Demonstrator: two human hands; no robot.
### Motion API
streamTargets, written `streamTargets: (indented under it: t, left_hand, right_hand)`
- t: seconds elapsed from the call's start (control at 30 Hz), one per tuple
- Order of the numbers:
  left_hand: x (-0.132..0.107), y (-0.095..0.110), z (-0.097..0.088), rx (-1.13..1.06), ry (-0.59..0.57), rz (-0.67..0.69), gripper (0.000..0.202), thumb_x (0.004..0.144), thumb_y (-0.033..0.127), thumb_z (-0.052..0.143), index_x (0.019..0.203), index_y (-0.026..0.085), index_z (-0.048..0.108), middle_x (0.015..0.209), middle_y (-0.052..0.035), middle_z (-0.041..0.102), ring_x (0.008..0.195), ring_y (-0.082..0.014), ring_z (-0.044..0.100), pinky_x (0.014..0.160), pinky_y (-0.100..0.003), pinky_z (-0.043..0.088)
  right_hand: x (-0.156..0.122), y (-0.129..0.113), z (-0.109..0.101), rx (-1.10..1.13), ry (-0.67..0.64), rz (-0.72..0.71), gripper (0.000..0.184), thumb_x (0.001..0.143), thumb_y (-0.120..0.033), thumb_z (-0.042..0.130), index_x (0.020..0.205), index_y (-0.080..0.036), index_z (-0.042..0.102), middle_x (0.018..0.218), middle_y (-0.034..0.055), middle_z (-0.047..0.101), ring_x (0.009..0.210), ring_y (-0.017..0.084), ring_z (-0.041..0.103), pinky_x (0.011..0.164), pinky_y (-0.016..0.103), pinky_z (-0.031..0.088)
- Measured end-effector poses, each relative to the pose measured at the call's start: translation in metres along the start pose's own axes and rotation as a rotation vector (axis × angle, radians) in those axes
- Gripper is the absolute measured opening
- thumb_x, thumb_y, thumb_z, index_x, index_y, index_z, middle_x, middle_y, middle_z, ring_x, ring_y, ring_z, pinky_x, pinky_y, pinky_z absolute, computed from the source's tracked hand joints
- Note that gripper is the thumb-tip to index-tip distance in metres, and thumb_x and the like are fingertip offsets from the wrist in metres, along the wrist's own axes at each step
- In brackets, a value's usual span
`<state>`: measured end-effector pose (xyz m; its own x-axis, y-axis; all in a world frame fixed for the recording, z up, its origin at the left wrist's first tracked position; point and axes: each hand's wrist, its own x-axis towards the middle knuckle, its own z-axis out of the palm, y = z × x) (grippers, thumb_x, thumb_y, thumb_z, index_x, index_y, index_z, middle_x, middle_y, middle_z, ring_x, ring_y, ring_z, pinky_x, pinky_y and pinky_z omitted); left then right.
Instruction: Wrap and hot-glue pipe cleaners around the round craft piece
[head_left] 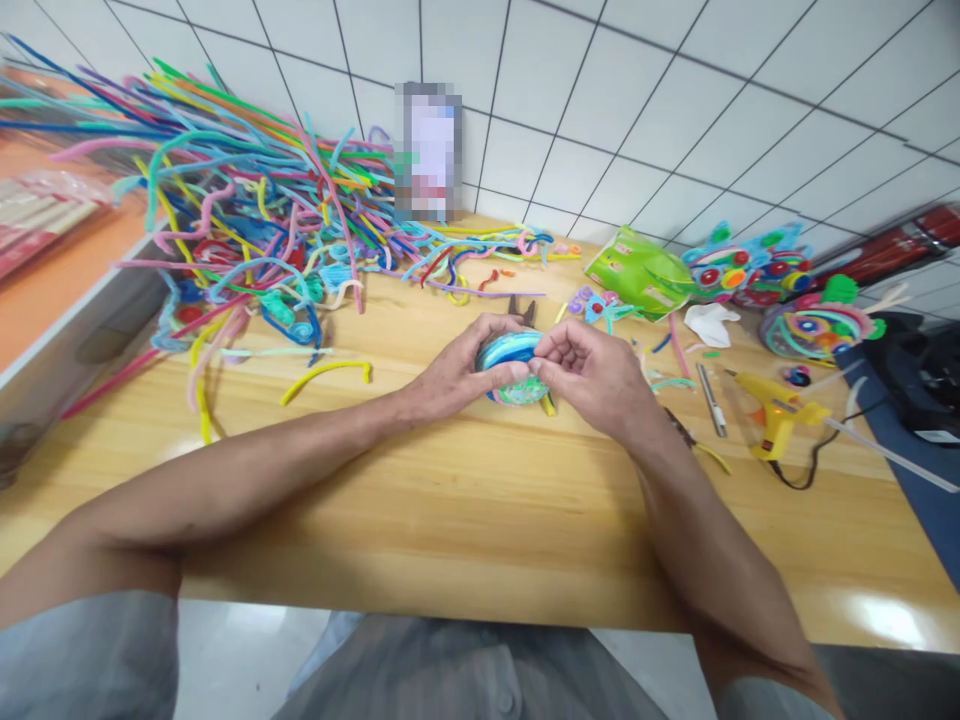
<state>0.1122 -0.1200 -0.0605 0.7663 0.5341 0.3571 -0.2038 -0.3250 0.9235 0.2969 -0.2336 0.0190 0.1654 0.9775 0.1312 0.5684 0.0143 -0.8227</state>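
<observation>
Above the middle of the wooden table, my left hand (454,375) is closed around a rounded craft piece (517,350) of blue, white and green coiled pipe cleaners. My right hand (592,375) presses its thumb and forefinger together at the piece's right edge. Whether a loose strand lies in that pinch is hidden. Dark plier jaws (523,310) show just behind the craft piece, and a yellow handle end pokes out below it. A bent yellow pipe cleaner (326,378) lies to the left of my hands.
A large heap of colourful pipe cleaners (277,230) covers the back left. A phone (433,150) leans on the tiled wall. At right are a green tissue pack (637,272), finished pipe-cleaner figures (817,325), a craft knife (711,400) and a yellow glue gun (776,410) with its cord.
</observation>
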Motion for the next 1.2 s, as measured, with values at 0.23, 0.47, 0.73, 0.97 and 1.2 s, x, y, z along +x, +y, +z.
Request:
streamTargets:
  t: [0.23, 0.47, 0.73, 0.97, 1.2]
  left_hand:
    - [-0.001, -0.003, 0.004, 0.073, 0.060, 0.041, 0.058, 0.102, 0.054, 0.074, 0.149, 0.025, 0.056, 0.147, -0.0128, 0.064, 0.140, -0.0292, 0.063, 0.123, -0.049, 0.051]
    - [-0.002, -0.004, 0.004, 0.262, 0.070, 0.107, 0.055, 0.105, 0.057, 0.067, 0.151, 0.027, 0.061, 0.150, -0.0132, 0.060, 0.147, -0.0313, 0.056, 0.127, -0.054, 0.047]
    - [-0.002, 0.001, 0.003, 0.215, 0.021, 0.114, 0.051, 0.106, 0.057, 0.067, 0.146, 0.026, 0.061, 0.152, -0.0140, 0.059, 0.151, -0.0318, 0.053, 0.129, -0.053, 0.044]
    - [0.001, -0.004, 0.007, 0.151, 0.062, 0.088, 0.061, 0.101, 0.056, 0.075, 0.149, 0.024, 0.056, 0.148, -0.0142, 0.062, 0.140, -0.0300, 0.063, 0.121, -0.048, 0.052]
    - [0.004, -0.010, 0.006, 0.269, 0.052, 0.163, 0.053, 0.103, 0.048, 0.071, 0.148, 0.023, 0.058, 0.148, -0.0142, 0.061, 0.146, -0.0311, 0.054, 0.127, -0.052, 0.046]
  right_hand:
    - [0.002, 0.006, -0.019, -0.025, -0.123, -0.025, 0.012, 0.086, -0.032, 0.076, 0.093, -0.023, 0.072, 0.077, -0.0021, 0.068, 0.067, 0.014, 0.056, 0.061, 0.029, 0.044]
    - [0.004, 0.011, -0.017, -0.013, -0.059, -0.019, 0.012, 0.084, -0.032, 0.075, 0.088, -0.022, 0.070, 0.078, -0.0015, 0.068, 0.068, 0.013, 0.057, 0.062, 0.028, 0.045]
    - [0.003, 0.008, -0.014, -0.017, -0.061, 0.021, 0.011, 0.080, -0.030, 0.074, 0.086, -0.022, 0.068, 0.072, -0.0033, 0.064, 0.064, 0.012, 0.054, 0.059, 0.027, 0.044]
    - [0.004, 0.006, -0.011, -0.013, -0.038, 0.016, 0.010, 0.080, -0.029, 0.072, 0.086, -0.023, 0.067, 0.073, -0.0026, 0.065, 0.067, 0.014, 0.059, 0.062, 0.028, 0.047]
    - [0.010, -0.003, -0.012, -0.130, -0.044, -0.040, 0.008, 0.079, -0.024, 0.073, 0.086, -0.023, 0.068, 0.077, -0.0017, 0.068, 0.071, 0.015, 0.061, 0.067, 0.029, 0.050]
